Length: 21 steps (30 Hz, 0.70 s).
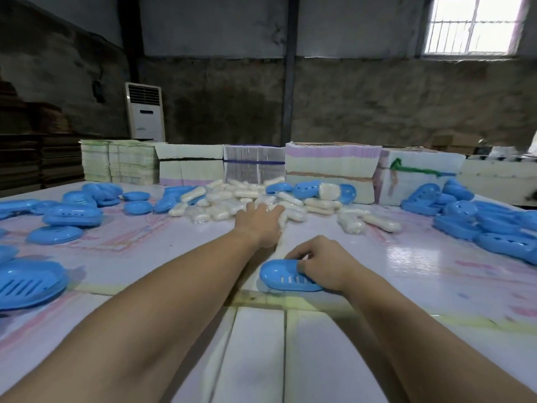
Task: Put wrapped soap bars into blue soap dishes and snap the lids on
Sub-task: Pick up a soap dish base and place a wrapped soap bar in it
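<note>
An empty blue dish (286, 277) is steadied on the desk (406, 271) by the right hand (322, 261), grip curled on its rim, ready for loading. The left hand (257, 221), fingers extended, is laid on the soap pile (232, 199).

Dim room, stained concrete walls (377, 97). Barred window (472, 24) top right gives daylight. Floor-standing AC unit (145, 112) against back wall, dark steel column (289, 68) centre, stacked cardboard (35, 146) left.
</note>
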### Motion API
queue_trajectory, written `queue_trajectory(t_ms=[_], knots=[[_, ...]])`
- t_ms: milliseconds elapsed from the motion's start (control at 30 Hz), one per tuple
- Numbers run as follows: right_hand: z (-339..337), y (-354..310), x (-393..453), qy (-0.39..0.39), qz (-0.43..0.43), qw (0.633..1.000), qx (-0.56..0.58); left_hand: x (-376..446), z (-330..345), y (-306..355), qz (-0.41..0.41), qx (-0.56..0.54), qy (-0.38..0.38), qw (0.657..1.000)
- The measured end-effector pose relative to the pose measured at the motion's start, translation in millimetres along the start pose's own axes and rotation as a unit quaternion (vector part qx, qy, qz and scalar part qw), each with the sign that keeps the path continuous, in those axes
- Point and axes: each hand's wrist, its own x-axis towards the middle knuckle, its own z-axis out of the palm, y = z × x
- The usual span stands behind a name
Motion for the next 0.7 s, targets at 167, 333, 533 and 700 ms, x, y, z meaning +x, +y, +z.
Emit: queue_trajectory(t_ms=[167,333,533,700], knots=[[1,5,4,0.013,-0.004,1.000,-0.005,17,0,-2,0.009,0.072,0.018,0.997],[3,8,6,0.016,0.007,1.000,-0.004,16,-7,-11,0.038,0.082,0.051,0.995],[3,12,8,0.035,0.026,0.999,0.007,-11,-37,-23,0.050,-0.081,0.148,0.984],[-4,9,3,0.153,0.089,0.963,0.205,-69,-35,-5,0.019,-0.431,0.136,0.892]])
